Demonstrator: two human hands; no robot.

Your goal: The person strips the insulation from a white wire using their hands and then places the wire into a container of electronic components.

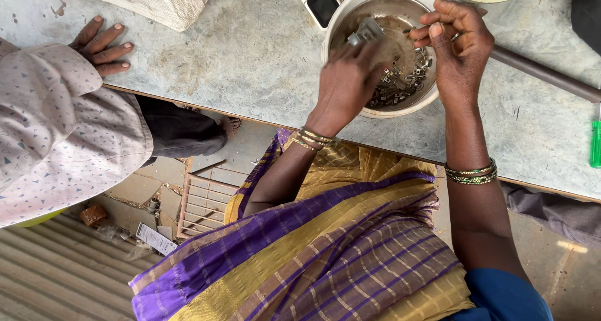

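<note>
Low in the frame, on the floor at lower left, lies a small white printed label (pixel 156 238). Above centre, the left hand (pixel 347 77) closes its fingers on a grey metal part (pixel 366 30) over a white bowl (pixel 350 11) of small fittings — the right hand (pixel 460 42) pinches something unseen. At upper left, another person's hand (pixel 103 45) rests flat on the table (pixel 250 51).

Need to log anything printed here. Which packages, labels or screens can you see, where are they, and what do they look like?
Phone: top edge of the table, beside the bowl; pale body, dark blank screen, keypad partly cut off.
Paper slip: on the floor below the table, lower left; small white rectangle with dark print.
</note>
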